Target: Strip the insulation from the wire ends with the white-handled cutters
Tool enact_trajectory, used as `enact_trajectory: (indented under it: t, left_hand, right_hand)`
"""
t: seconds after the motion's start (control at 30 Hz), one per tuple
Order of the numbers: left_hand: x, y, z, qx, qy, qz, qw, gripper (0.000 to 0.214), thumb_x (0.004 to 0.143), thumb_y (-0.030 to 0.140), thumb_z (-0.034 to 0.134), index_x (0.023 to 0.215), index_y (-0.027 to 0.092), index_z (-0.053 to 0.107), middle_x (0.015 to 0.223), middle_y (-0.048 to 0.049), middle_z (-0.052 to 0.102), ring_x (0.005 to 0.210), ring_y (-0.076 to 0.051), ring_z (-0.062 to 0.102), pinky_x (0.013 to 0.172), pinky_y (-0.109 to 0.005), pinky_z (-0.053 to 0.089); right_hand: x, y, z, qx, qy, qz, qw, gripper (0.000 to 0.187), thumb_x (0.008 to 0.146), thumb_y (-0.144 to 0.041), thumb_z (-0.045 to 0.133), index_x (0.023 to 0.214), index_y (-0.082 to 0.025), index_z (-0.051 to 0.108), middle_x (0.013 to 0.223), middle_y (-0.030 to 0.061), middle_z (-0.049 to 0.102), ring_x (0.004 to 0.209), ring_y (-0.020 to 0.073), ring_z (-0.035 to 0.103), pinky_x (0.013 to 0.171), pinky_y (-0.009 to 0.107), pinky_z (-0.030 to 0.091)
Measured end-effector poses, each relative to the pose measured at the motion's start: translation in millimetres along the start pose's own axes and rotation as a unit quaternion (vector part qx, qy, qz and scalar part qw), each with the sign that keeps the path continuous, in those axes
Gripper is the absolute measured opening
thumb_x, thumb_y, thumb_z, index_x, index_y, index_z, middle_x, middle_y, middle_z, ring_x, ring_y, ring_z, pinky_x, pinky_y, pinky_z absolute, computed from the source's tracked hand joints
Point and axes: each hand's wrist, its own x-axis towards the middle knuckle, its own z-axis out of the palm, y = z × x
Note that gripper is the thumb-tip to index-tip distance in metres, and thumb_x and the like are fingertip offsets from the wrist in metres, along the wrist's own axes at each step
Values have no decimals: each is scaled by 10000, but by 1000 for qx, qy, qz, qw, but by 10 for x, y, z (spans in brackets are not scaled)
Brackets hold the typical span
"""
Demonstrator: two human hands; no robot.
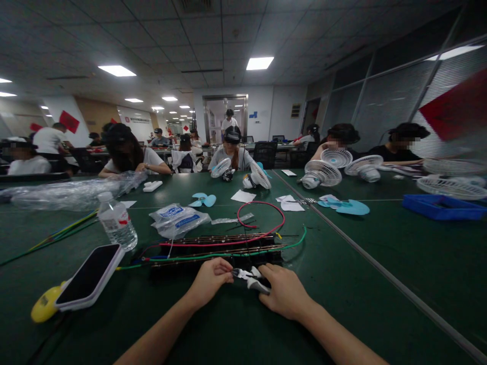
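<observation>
My right hand [283, 289] is closed around the grey-and-white handles of a pair of pliers [255, 284], whose jaws point left. The fingertips of my left hand [213, 279] are pinched together right at the jaws. Whatever sits between them is too small to make out. Just beyond both hands lies a long black rack [178, 268] with copper-coloured strips. A green wire [228, 256] and a red wire [213, 244] run along it. The red one curls into a loop at the far side, and the green one's free end bends up at the right.
Left of the rack are a phone [89, 279] propped on a yellow object [46, 304], a water bottle [116, 223] and plastic bags [178, 219]. Farther back lie blue fan blades [203, 199], fan heads [321, 174] and a blue tray [443, 208]. Several people sit across the table.
</observation>
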Motion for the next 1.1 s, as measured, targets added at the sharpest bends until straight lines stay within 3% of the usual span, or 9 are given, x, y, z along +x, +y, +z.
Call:
enact_trajectory:
  t: [0.17, 0.47, 1.1]
  left_hand:
    - [15, -37, -6, -14, -3, 15, 1000, 176, 665, 126, 638, 833, 128, 587, 720, -23, 643, 684, -179, 664, 686, -316, 520]
    - [17, -70, -17, -53, -14, 29, 998, 247, 672, 120, 643, 889, 147, 529, 718, 1, 610, 661, -166, 658, 660, -304, 523]
    - [13, -56, 2, -71, 0, 39, 997, 242, 688, 99, 627, 872, 160, 481, 710, 14, 585, 655, -146, 639, 664, -307, 534]
  right_hand:
    - [12, 13, 21, -1, -2, 4, 1000, 255, 660, -274, 549, 907, -208, 545, 896, 42, 581, 805, 188, 521, 690, 267, 316]
    - [44, 54, 75, 16, 33, -18, 999, 452, 639, -277, 572, 1080, -208, 504, 1022, 56, 522, 921, 210, 465, 792, 299, 318]
    - [50, 48, 76, 21, 21, -21, 999, 400, 640, -272, 570, 1031, -199, 526, 981, 54, 555, 884, 199, 485, 763, 284, 321]
